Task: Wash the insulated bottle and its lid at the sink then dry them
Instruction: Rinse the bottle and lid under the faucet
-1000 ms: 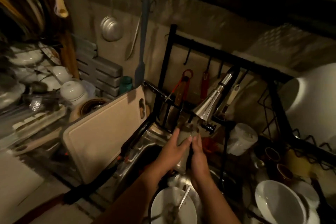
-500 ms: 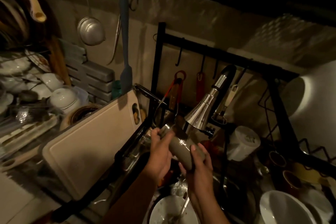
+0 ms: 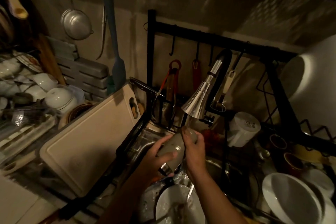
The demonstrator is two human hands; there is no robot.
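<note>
Tilting over the sink (image 3: 143,138), the insulated bottle (image 3: 172,146) sits under the faucet head (image 3: 197,103). The left grip (image 3: 160,154) curls round its lower body, and the right grip (image 3: 195,148) wraps its upper end. A cutting board (image 3: 87,143) crowds the left rim and a black rack (image 3: 200,39) the back; a plate (image 3: 163,205) lies below. Marks on the white jug (image 3: 243,129) are too small to read.

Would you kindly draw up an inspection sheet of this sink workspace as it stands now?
Surface: steel sink, dim light, white plate lying inside.
Job's things: grey-beige insulated bottle tilted beneath chrome cone-shaped faucet head, steel neck lowest; lid not identified.
Clutter: white bowls right; cream cutting board left.
Hands: left hand and right hand both grip the bottle.
Cables: nothing seen.
Surroundings: black metal rack with hanging utensils; wall behind.
</note>
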